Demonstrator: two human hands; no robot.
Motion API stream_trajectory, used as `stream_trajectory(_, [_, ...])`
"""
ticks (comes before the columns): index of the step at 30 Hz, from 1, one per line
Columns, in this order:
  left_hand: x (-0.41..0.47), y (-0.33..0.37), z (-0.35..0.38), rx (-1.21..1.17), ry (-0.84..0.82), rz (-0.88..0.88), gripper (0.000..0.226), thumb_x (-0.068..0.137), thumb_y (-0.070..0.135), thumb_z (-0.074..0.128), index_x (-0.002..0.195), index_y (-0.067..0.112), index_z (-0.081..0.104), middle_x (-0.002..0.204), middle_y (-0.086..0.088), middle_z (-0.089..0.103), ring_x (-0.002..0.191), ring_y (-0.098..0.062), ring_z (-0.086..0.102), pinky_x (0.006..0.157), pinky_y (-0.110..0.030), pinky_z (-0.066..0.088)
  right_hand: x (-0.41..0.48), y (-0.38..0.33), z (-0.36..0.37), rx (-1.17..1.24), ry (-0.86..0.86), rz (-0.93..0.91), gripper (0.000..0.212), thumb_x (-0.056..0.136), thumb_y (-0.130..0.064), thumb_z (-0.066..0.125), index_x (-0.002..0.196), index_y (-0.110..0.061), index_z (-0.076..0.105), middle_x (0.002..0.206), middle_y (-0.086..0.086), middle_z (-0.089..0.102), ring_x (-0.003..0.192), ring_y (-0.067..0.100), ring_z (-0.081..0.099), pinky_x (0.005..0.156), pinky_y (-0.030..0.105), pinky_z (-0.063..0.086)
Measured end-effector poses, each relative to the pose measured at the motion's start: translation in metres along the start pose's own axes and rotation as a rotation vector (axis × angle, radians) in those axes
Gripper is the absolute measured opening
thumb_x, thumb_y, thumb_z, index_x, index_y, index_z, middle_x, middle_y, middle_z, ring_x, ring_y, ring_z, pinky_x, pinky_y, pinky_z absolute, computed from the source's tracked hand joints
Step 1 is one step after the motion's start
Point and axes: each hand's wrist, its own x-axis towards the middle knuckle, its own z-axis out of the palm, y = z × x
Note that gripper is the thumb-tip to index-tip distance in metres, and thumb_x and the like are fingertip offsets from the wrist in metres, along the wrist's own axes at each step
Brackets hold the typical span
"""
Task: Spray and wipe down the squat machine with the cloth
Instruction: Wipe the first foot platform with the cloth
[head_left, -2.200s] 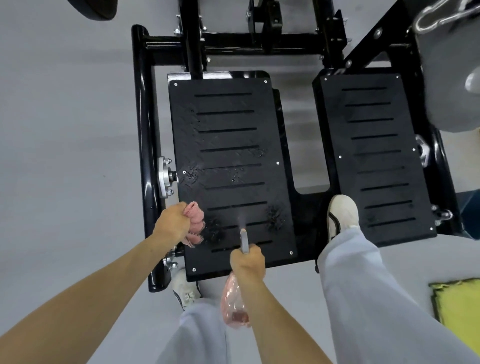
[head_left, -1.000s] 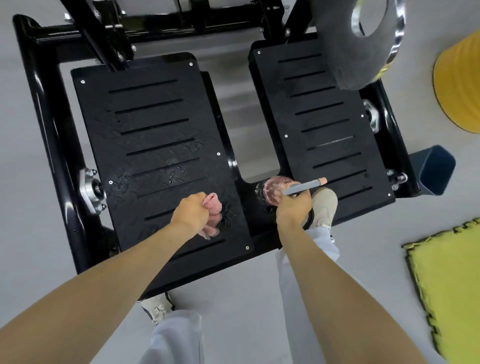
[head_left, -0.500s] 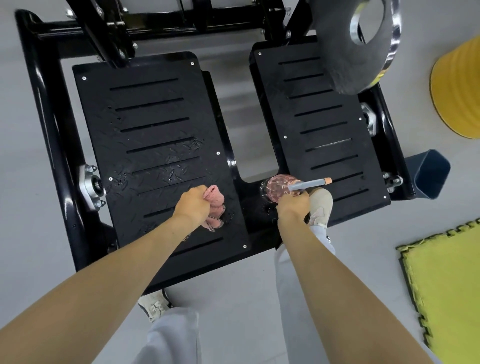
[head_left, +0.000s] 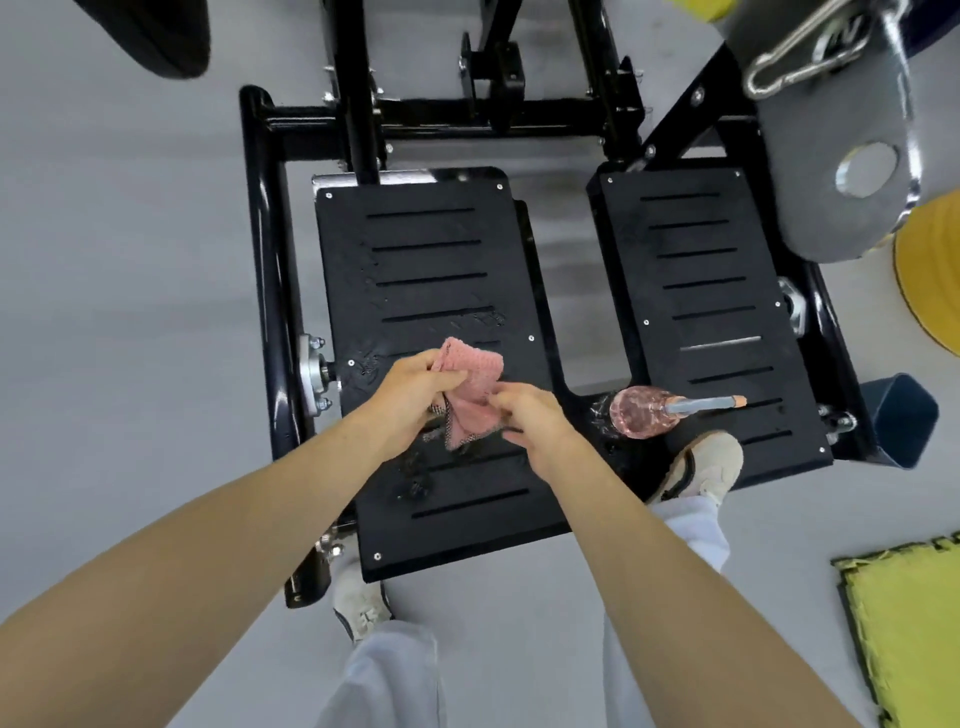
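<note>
A pink cloth (head_left: 474, 392) hangs between both hands above the squat machine's left black footplate (head_left: 431, 270). My left hand (head_left: 415, 387) grips the cloth's upper part. My right hand (head_left: 524, 415) pinches its right edge. Wet spray spots show on the left footplate near its lower half. The pink spray bottle (head_left: 644, 413) lies on its side at the inner lower corner of the right footplate (head_left: 711, 291), nozzle pointing right, with no hand on it.
My right shoe (head_left: 701, 467) stands on the machine's lower edge beside the bottle; my left shoe (head_left: 358, 603) is on the grey floor. A grey weight plate (head_left: 841, 156) hangs at top right. A yellow mat (head_left: 909, 623) and yellow disc (head_left: 930, 270) lie right.
My right hand has let go of the spray bottle, which now lies on the right footplate, and has moved left to take hold of the cloth with my left hand.
</note>
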Motion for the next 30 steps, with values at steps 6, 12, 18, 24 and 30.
stream_trajectory(6, [-0.018, 0.015, -0.04, -0.073, 0.103, 0.009, 0.02, 0.099, 0.019, 0.049, 0.113, 0.01, 0.06, 0.101, -0.007, 0.067, 0.094, -0.022, 0.061, 0.073, -0.032, 0.048, -0.026, -0.032, 0.047, -0.142, -0.144, -0.149, 0.067, 0.08, -0.002, 0.061, 0.139, -0.017, 0.036, 0.12, -0.001, 0.059, 0.102, 0.013, 0.058, 0.079, 0.02, 0.049])
stream_trajectory(12, [-0.028, 0.003, -0.07, -0.288, 0.189, -0.04, 0.034, 0.1, 0.031, 0.046, 0.117, 0.005, 0.06, 0.106, -0.015, 0.067, 0.099, -0.026, 0.066, 0.084, -0.039, 0.055, -0.022, -0.021, 0.104, 0.006, -0.262, -0.073, 0.069, 0.078, -0.015, 0.065, 0.135, -0.031, 0.028, 0.117, 0.006, 0.06, 0.106, 0.023, 0.061, 0.091, 0.042, 0.051])
stream_trajectory(18, [-0.03, -0.008, -0.081, -0.278, 0.227, -0.059, 0.034, 0.102, 0.033, 0.04, 0.111, 0.009, 0.062, 0.119, -0.016, 0.062, 0.113, -0.027, 0.059, 0.077, -0.041, 0.053, -0.02, -0.009, 0.085, -0.063, -0.204, 0.039, 0.029, 0.092, -0.024, 0.06, 0.116, -0.006, 0.063, 0.114, 0.01, 0.067, 0.101, 0.022, 0.063, 0.084, 0.033, 0.052])
stream_trajectory(24, [-0.035, 0.004, -0.066, -0.335, 0.22, -0.067, 0.025, 0.103, 0.029, 0.039, 0.1, 0.017, 0.061, 0.113, -0.009, 0.065, 0.108, -0.021, 0.06, 0.094, -0.047, 0.047, -0.027, -0.022, 0.056, -0.212, -0.174, 0.062, 0.039, 0.086, -0.026, 0.071, 0.117, -0.006, 0.062, 0.114, 0.01, 0.068, 0.099, 0.021, 0.066, 0.089, 0.032, 0.052])
stream_trajectory(30, [-0.034, 0.01, -0.063, -0.48, 0.234, -0.044, 0.022, 0.102, 0.024, 0.041, 0.094, 0.017, 0.061, 0.097, -0.004, 0.068, 0.099, -0.019, 0.063, 0.09, -0.046, 0.048, -0.026, -0.032, 0.056, -0.162, -0.205, 0.183, 0.05, 0.08, -0.019, 0.077, 0.122, -0.001, 0.057, 0.11, 0.012, 0.068, 0.088, 0.019, 0.066, 0.078, 0.032, 0.053])
